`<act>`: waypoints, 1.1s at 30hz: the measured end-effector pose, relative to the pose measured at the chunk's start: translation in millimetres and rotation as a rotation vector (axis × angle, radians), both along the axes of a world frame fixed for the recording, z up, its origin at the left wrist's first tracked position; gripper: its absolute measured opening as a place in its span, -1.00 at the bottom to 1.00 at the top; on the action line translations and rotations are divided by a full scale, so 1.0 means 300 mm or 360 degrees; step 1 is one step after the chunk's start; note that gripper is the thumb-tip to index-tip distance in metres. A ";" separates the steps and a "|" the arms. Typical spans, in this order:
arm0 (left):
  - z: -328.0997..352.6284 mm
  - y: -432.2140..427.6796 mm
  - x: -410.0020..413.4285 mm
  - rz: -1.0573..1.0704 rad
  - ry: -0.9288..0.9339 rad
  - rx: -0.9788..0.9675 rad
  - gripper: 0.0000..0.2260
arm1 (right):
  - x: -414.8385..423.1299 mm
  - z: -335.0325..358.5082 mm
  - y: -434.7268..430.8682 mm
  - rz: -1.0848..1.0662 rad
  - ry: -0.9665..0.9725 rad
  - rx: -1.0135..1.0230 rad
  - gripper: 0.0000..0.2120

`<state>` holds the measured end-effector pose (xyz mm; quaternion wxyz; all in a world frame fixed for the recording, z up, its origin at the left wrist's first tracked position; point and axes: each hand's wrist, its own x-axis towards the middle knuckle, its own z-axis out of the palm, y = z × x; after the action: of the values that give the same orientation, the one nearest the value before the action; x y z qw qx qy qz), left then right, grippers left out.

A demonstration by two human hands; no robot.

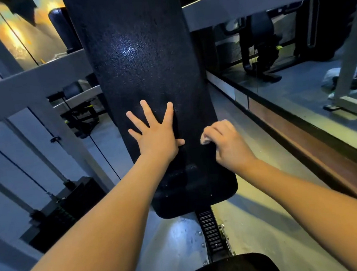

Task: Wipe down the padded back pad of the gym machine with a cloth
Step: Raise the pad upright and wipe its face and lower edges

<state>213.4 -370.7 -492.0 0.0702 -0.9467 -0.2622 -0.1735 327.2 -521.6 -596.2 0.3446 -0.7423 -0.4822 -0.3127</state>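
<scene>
GYM FLOOR: My left hand (155, 135) lay flat on the lower half of the long black pebble-grained padded back pad (141, 52), its fingers (147, 110) straight and spread wide, gripping nothing. By my reckoning it was a brace to steady the pad and my reach while the other hand worked. Just to the right of it on the same pad, close to the pad's right edge, my right hand (227, 144) was curled round a small pale crumpled cloth (205, 138). Only a wad of it showed under the knuckles, against the vinyl; bunched that small, it likely put more fingertip pressure behind the wipe. The pad stood steeply tilted, running up and away from me, with a glossy patch in its upper half; whether that was damp or only reflected light I could not tell. Below the pad's rounded bottom edge ran a black notched adjustment rail (208, 229), and below that a black cushioned seat (233, 268). A grey steel frame beam (30, 82) crossed behind the pad to the left, and a black weight stack (67, 206) sat to the pad's lower left. I judged the long stretch of pad above my hands would call for upward strokes
</scene>
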 end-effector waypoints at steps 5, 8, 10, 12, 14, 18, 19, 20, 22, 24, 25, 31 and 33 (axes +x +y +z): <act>0.028 -0.016 0.005 0.0002 0.0039 -0.0089 -0.04 | -0.061 -0.051 -0.093 0.0157 0.0076 -0.0378 -0.65; 0.019 -0.022 0.010 0.0019 0.0054 -0.0059 -0.02 | 0.015 0.133 -0.076 0.0183 0.0079 -0.0187 -0.69; 0.012 -0.024 0.016 0.0030 0.0047 -0.0041 -0.02 | 0.090 0.253 -0.032 0.0065 0.0137 0.0117 -0.76; 0.007 -0.024 0.020 0.0039 0.0036 -0.0041 -0.02 | 0.130 0.283 0.008 0.0034 0.0224 0.0214 -0.79; 0.003 -0.026 0.025 0.0041 0.0033 -0.0034 -0.03 | 0.101 0.200 0.021 0.0058 0.0288 0.0211 -0.77; -0.002 -0.027 0.040 0.0075 0.0031 -0.0016 -0.03 | -0.019 -0.081 -0.083 0.0188 0.0310 0.0057 -0.67; -0.001 -0.030 0.045 0.0085 0.0036 -0.0020 -0.03 | -0.030 -0.127 -0.115 0.0253 0.0325 -0.0011 -0.67; 0.001 -0.034 0.050 0.0094 0.0042 -0.0024 -0.04 | -0.032 -0.145 -0.142 0.0325 0.0362 -0.0063 -0.68; 0.004 -0.041 0.055 0.0107 0.0047 -0.0034 -0.05 | -0.017 -0.107 -0.154 0.0421 0.0480 0.0000 -0.70; 0.005 -0.048 0.058 0.0107 0.0053 -0.0030 -0.05 | 0.020 0.013 -0.122 0.0363 0.0645 0.0320 -0.69; 0.003 -0.048 0.055 0.0109 0.0059 -0.0037 -0.05 | 0.048 0.087 -0.092 0.0303 0.0770 0.0490 -0.68; 0.001 -0.050 0.065 0.0131 0.0064 -0.0045 -0.06 | 0.179 0.406 0.085 0.0493 0.1290 0.0655 -0.62; -0.007 -0.047 0.068 0.0124 0.0054 -0.0040 -0.07 | 0.165 0.372 0.109 0.0582 0.1315 0.0618 -0.52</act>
<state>233.8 -384.7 -494.0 0.0694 -0.9394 -0.2997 -0.1512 376.7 -488.9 -484.7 0.6883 -0.6295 -0.3603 -0.0106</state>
